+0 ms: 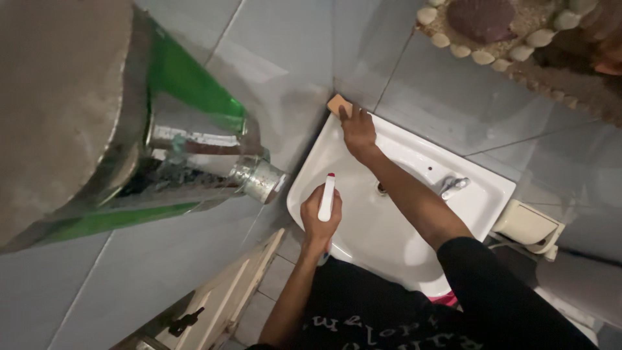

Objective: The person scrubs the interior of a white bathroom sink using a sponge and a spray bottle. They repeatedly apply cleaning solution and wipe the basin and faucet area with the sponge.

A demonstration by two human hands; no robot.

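Overhead view of a white corner sink. The right hand, arm extended, presses a tan sponge against the far corner of the rim, fingers closed over it to keep it flat on the surface. The left hand is wrapped around a white spray bottle, red-tipped nozzle pointing away, held above the near basin edge. A chrome tap sits right of the right forearm.

A slim white spray bottle with a small red tip at its upper end stands upright in the left hand, over the near-left rim of the white basin. No label, sign or screen is visible on the walls.
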